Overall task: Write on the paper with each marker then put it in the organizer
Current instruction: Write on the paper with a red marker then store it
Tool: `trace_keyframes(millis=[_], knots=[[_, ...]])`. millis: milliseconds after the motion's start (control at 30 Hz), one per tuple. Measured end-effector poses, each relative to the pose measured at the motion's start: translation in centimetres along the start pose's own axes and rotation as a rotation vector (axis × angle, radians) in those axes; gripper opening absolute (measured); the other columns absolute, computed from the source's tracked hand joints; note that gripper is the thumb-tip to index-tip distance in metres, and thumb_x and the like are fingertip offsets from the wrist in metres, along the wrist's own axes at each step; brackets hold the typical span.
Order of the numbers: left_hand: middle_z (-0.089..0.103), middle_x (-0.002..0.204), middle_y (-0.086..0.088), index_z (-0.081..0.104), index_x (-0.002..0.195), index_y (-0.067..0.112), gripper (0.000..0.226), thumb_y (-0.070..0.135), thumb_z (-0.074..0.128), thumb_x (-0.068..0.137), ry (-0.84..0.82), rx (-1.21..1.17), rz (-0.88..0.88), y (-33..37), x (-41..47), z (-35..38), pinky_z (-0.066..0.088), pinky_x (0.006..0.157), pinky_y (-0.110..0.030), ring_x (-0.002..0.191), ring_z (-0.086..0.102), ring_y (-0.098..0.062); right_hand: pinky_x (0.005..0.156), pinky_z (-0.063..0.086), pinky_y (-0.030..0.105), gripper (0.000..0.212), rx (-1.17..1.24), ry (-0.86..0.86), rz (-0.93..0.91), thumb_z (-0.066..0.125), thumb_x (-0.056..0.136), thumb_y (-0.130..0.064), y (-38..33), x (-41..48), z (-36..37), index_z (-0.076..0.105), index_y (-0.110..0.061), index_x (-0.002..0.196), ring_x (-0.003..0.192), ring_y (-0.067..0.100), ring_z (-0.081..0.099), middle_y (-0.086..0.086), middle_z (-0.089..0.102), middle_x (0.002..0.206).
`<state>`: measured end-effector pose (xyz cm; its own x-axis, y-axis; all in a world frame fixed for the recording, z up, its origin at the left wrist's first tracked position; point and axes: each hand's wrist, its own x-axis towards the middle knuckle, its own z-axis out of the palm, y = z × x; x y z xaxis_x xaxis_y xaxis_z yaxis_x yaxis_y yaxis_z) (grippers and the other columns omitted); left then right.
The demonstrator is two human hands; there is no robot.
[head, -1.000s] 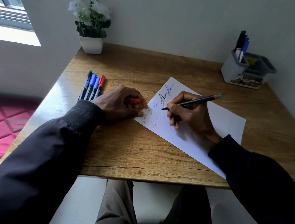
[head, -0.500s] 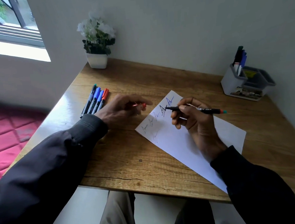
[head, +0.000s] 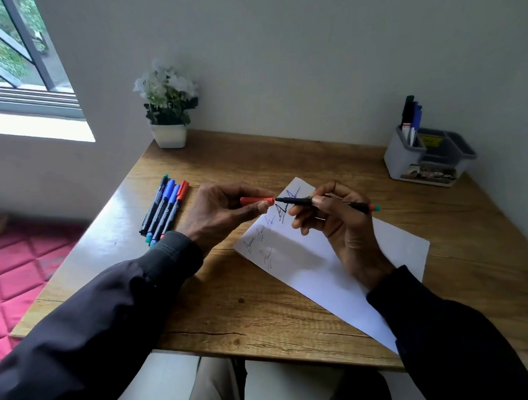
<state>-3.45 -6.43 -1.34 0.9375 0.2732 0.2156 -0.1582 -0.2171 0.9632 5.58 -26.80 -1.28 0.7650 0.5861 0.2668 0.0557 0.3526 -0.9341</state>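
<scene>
cap (head: pixel 256 199) and marker (head: pixel 292 201) are held mouth to tip above the paper (head: pixel 313 270), the cap pinched in the left hand (head: pixel 221 211) and the marker gripped in the right hand (head: pixel 337 221), likely so it is closed before being put in the organizer (head: pixel 399 158) standing well apart.

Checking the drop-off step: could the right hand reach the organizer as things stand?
Probably yes. The right hand holds the marker over the paper, and only bare table lies between it and the organizer.
</scene>
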Motion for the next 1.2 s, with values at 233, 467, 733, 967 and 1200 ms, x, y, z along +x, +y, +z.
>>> trace_keyframes(millis=[233, 467, 733, 967, 1200], knots=[[0.077, 0.103, -0.005, 0.074, 0.108, -0.002, 0.024, 0.004, 0.075, 0.085, 0.039, 0.002, 0.047, 0.5, -0.2, 0.5, 0.058, 0.079, -0.023, 0.096, 0.073, -0.015, 0.064, 0.057, 0.038, 0.014, -0.027, 0.011, -0.025, 0.054, 0.095, -0.009, 0.0, 0.1, -0.3, 0.06, -0.001, 0.084, 0.069, 0.036, 0.071, 0.029, 0.074, 0.087], [0.078, 0.1, -0.006, 0.074, 0.105, -0.005, 0.021, -0.001, 0.075, 0.084, 0.001, 0.07, 0.113, 1.6, -0.2, 1.3, 0.059, 0.079, -0.023, 0.094, 0.074, -0.015, 0.06, 0.059, 0.039, 0.013, -0.279, -0.001, -0.115, 0.066, 0.098, -0.005, 0.3, -0.1, 0.2, 0.071, 0.006, 0.096, 0.071, 0.037, 0.075, 0.018, 0.078, 0.088], [0.079, 0.092, 0.0, 0.076, 0.1, -0.005, 0.021, 0.001, 0.079, 0.08, 0.068, 0.076, 0.123, 2.1, 0.1, 1.7, 0.058, 0.071, -0.018, 0.086, 0.075, -0.011, 0.055, 0.053, 0.035, 0.012, -0.149, 0.08, -0.029, 0.064, 0.099, -0.005, -0.3, 0.2, -0.8, 0.074, 0.001, 0.098, 0.063, 0.031, 0.065, 0.021, 0.072, 0.081], [0.078, 0.086, -0.001, 0.078, 0.093, 0.001, 0.016, 0.005, 0.081, 0.078, 0.134, 0.171, 0.136, 2.6, 0.7, 2.1, 0.061, 0.07, -0.023, 0.081, 0.075, -0.011, 0.054, 0.054, 0.033, 0.008, -0.288, 0.095, -0.132, 0.07, 0.095, -0.002, 0.6, 0.4, -0.9, 0.072, 0.004, 0.089, 0.06, 0.032, 0.067, 0.018, 0.075, 0.078], [0.077, 0.086, -0.005, 0.077, 0.094, 0.004, 0.015, 0.005, 0.079, 0.079, 0.16, 0.14, 0.108, 3.4, 1.6, 4.3, 0.061, 0.069, -0.023, 0.077, 0.075, -0.013, 0.051, 0.054, 0.03, 0.011, -0.362, 0.157, -0.169, 0.069, 0.096, -0.005, 0.0, 0.7, -1.7, 0.071, 0.005, 0.091, 0.058, 0.026, 0.067, 0.013, 0.075, 0.076]])
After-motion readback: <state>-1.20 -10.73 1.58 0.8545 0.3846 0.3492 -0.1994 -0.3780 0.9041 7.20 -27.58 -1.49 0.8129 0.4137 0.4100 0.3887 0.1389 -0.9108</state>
